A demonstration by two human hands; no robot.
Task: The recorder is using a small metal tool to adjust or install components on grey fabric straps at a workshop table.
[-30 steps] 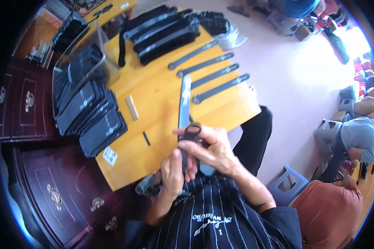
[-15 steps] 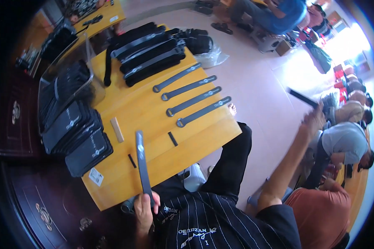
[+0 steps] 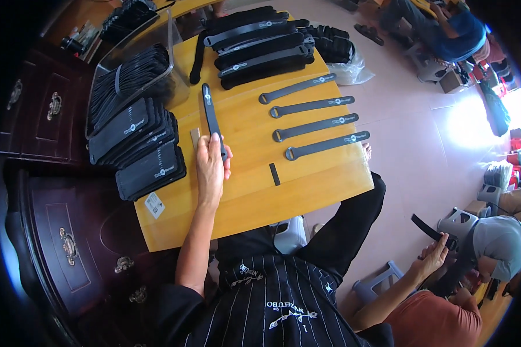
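Note:
Over the left part of the yellow table, my left hand [image 3: 212,168] is closed round the lower end of a dark grey cable strap [image 3: 209,110], which points away from me. Out to the right, past the table and above the floor, my right hand [image 3: 429,258] pinches a black strap [image 3: 425,226] by one end. Several flat grey straps [image 3: 318,120] with ring ends lie in a row on the right side of the table. A short black strip [image 3: 274,174] sits nearer me. Beside my left hand, a small tan wooden piece [image 3: 195,139] is partly covered.
Strap bundles [image 3: 260,52] are piled at the table's far end. Stacks of black printed pieces [image 3: 150,170] line the left edge, by a clear plastic bin [image 3: 176,63]. Dark drawers [image 3: 69,243] stand left. Several people sit at right, one in a rust-coloured shirt [image 3: 431,321] close by.
The view has shifted. My left hand has moved forward over the table with its strap. My right hand has come down, still holding the black strap. One short black strip is now hidden.

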